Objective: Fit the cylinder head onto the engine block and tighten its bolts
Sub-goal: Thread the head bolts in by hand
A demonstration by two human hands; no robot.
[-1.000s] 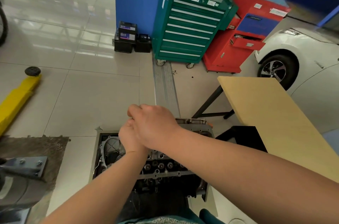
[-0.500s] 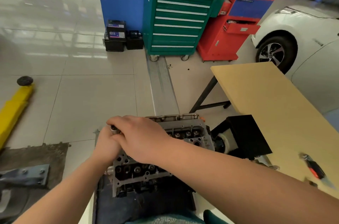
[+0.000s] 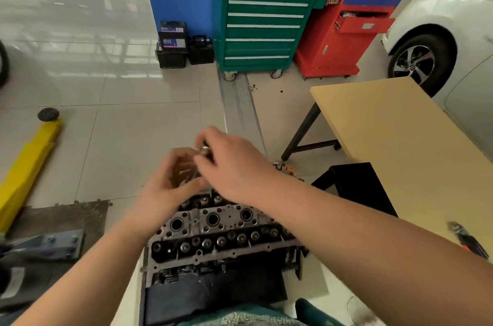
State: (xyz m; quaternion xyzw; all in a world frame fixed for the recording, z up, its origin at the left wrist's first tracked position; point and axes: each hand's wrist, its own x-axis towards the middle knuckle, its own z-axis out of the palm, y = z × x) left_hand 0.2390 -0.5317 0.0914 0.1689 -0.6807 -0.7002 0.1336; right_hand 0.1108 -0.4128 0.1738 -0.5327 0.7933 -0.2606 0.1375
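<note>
Directly below both hands [image 3: 202,173]: cylinder head [image 3: 213,235].

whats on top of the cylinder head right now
Both hands hover over the far end of the cylinder head. The right hand pinches a small metal piece, perhaps a bolt; the left hand is beside it. The head's far end is covered.
</note>
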